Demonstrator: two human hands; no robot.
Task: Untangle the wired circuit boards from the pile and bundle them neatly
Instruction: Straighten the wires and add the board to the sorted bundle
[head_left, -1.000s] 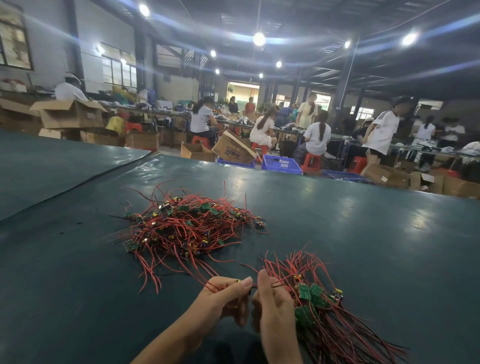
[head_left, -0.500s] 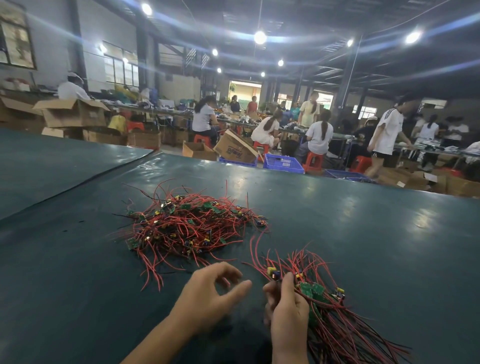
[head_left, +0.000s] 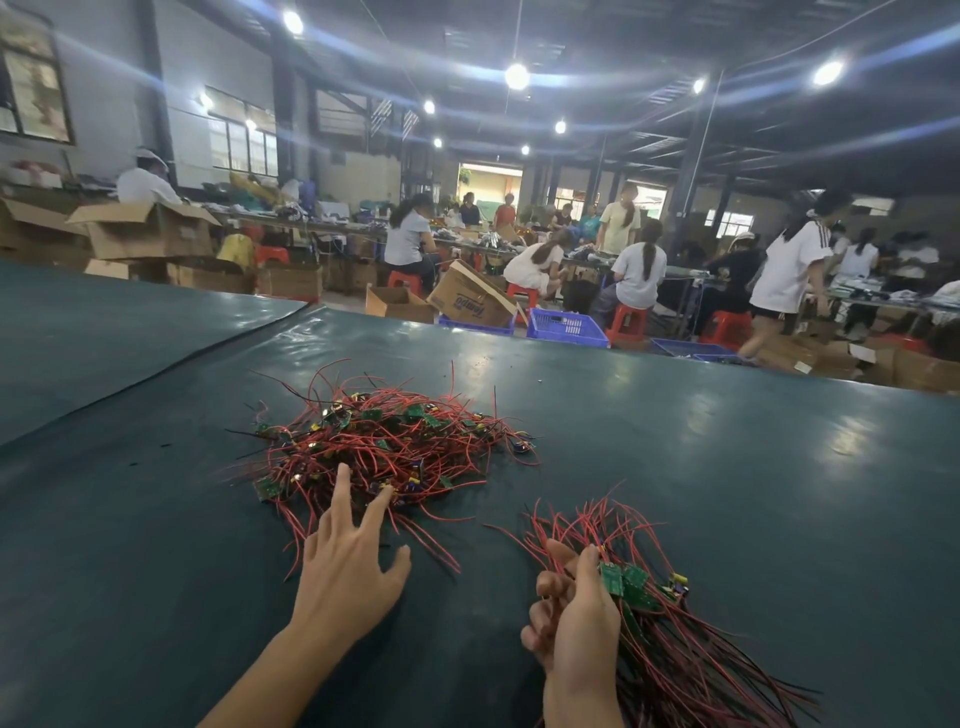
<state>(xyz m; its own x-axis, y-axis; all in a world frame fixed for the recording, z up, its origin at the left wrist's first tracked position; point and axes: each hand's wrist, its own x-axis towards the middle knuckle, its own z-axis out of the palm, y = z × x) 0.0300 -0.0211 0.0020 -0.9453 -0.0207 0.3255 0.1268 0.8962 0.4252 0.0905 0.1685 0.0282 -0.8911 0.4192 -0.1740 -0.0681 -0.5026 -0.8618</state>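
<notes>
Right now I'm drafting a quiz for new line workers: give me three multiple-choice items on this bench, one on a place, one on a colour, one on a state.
1. Where is the tangled pile relative to the held bundle?
A. farther away, to the left
B. nearer, to the right
C. underneath it

2. What colour are most of the wires?
A. blue
B. red
C. white

3. What is the left hand doing?
A. clenched around boards
B. resting flat off the table
C. open, fingers spread, reaching to the pile's near edge

Key: 1 A, the pile lies beyond and left of the right hand; 2 B, red strands dominate both heaps; 3 C, its fingertips meet the pile.
</notes>
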